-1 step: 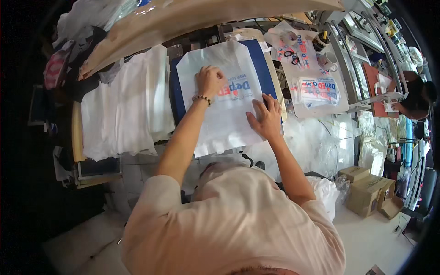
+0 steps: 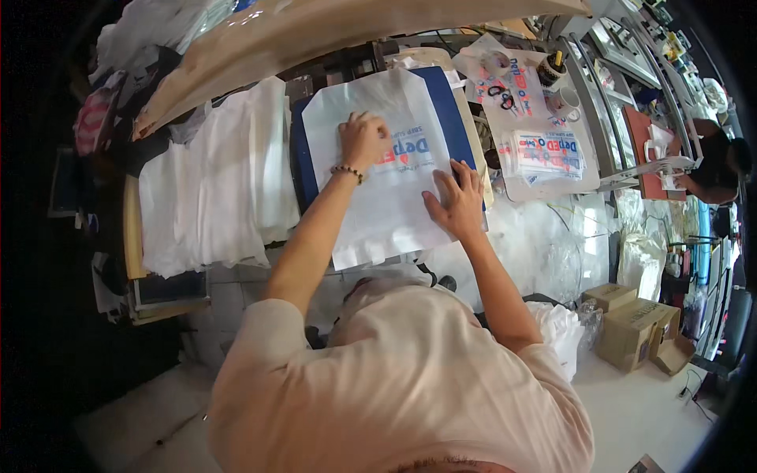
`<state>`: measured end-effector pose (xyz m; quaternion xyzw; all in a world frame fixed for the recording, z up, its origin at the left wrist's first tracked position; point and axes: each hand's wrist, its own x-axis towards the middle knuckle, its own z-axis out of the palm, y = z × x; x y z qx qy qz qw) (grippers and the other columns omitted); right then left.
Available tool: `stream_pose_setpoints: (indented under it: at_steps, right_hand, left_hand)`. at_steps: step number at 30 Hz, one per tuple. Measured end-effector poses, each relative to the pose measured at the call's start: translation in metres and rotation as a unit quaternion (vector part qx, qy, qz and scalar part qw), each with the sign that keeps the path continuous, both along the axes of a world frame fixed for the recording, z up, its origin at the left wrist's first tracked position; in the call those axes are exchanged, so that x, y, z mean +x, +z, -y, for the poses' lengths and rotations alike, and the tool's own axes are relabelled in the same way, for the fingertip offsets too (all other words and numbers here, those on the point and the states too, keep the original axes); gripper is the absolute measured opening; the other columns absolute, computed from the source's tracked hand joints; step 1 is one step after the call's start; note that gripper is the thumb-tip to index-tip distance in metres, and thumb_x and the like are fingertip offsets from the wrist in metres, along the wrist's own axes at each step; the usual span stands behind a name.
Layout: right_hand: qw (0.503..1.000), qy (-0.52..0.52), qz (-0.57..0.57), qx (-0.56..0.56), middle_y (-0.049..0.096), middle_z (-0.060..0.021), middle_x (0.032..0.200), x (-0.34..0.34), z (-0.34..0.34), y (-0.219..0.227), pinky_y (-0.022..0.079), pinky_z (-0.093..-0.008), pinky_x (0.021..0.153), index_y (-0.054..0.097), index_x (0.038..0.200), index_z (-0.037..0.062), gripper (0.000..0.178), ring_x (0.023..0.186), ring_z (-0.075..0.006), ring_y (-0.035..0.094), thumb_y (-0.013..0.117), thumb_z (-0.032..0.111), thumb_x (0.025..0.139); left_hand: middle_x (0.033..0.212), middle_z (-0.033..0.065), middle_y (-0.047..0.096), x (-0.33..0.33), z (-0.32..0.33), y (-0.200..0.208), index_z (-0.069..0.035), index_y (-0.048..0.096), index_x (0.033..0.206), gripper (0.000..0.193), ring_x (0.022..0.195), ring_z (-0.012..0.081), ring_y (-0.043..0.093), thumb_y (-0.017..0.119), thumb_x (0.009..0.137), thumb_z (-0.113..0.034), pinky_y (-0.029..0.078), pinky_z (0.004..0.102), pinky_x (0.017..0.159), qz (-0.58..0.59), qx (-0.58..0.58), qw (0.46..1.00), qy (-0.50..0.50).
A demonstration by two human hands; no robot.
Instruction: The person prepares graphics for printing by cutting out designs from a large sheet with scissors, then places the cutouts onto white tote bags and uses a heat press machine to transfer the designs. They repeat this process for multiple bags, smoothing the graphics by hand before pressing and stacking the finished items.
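A white sheet [image 2: 363,217] with reversed blue and red lettering lies flat on a dark blue board [image 2: 444,94]. My left hand [image 2: 363,140], with a beaded bracelet at the wrist, is closed on the sheet, its curled fingers beside the print and covering part of it. Whatever those fingers may hold is hidden. On the sheet's right edge rests my right hand [image 2: 459,203], open, with the thumb apart from the fingers.
Left of the board lies a pile of white fabric [image 2: 213,181]. At right, a table has printed sheets [image 2: 544,158], scissors [image 2: 501,98], a tape roll [image 2: 496,63] and a white mug [image 2: 564,102]. Cardboard boxes [image 2: 631,331] stand on the floor. Another person [image 2: 714,162] works at far right.
My left hand has shifted slightly over the print and its fingers look more blurred. My right hand and the sheet stay in place.
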<state>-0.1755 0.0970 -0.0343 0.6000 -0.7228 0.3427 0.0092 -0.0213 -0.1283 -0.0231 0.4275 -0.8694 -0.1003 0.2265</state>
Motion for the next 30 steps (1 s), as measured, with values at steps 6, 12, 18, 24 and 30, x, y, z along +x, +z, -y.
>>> stream_pose_setpoints:
  at_steps: [6,12,18,24,30]
  right_hand:
    - [1.0,0.001,0.005,-0.006,0.056,-0.017,0.138,-0.001,0.001,0.004,0.033,-0.0552,0.113,0.07,0.12,0.0134,0.048,0.135,-0.0415,0.046,0.078,0.036,0.079]
    - [1.0,0.004,0.002,-0.01,0.056,-0.0165,0.139,0.0,0.001,0.006,0.034,-0.0544,0.112,0.071,0.119,0.0129,0.046,0.134,-0.041,0.047,0.078,0.036,0.079]
    - [1.0,0.003,0.002,-0.018,0.057,-0.017,0.138,-0.001,0.005,0.004,0.033,-0.0556,0.113,0.071,0.118,0.0135,0.046,0.135,-0.0415,0.046,0.077,0.037,0.079]
    - [1.0,0.004,0.01,-0.008,0.056,-0.017,0.139,-0.003,0.001,0.004,0.032,-0.0544,0.113,0.071,0.118,0.0135,0.047,0.136,-0.0409,0.046,0.078,0.038,0.079]
    - [1.0,0.003,0.008,-0.001,0.055,-0.017,0.139,-0.003,0.002,0.006,0.032,-0.054,0.113,0.071,0.119,0.0139,0.047,0.135,-0.0408,0.046,0.077,0.039,0.079]
  left_hand:
    - [0.097,0.0015,0.067,0.0,-0.002,-0.004,-0.021,0.07,0.073,0.008,0.104,0.0301,0.061,0.077,0.072,-0.025,0.049,0.0482,0.084,0.013,-0.042,0.997,-0.056]
    - [0.098,0.0022,0.066,0.005,0.006,-0.007,-0.019,0.068,0.075,0.009,0.105,0.0302,0.061,0.075,0.073,-0.022,0.048,0.0513,0.082,-0.002,-0.033,0.999,-0.04]
    - [0.102,0.0045,0.069,0.042,0.026,0.007,-0.015,0.07,0.094,0.024,0.102,0.0327,0.065,0.078,0.079,-0.03,0.051,0.0482,0.084,-0.014,0.054,0.998,-0.019]
    - [0.093,0.0103,0.07,0.079,0.003,0.015,-0.008,0.072,0.088,0.022,0.093,0.0314,0.068,0.079,0.081,-0.027,0.054,0.0417,0.081,0.046,0.077,0.994,0.055]
    - [0.075,0.0088,0.06,0.057,-0.063,0.027,-0.008,0.067,0.071,0.01,0.077,0.03,0.064,0.064,0.08,-0.005,0.049,0.0457,0.07,0.017,-0.111,0.982,-0.152]
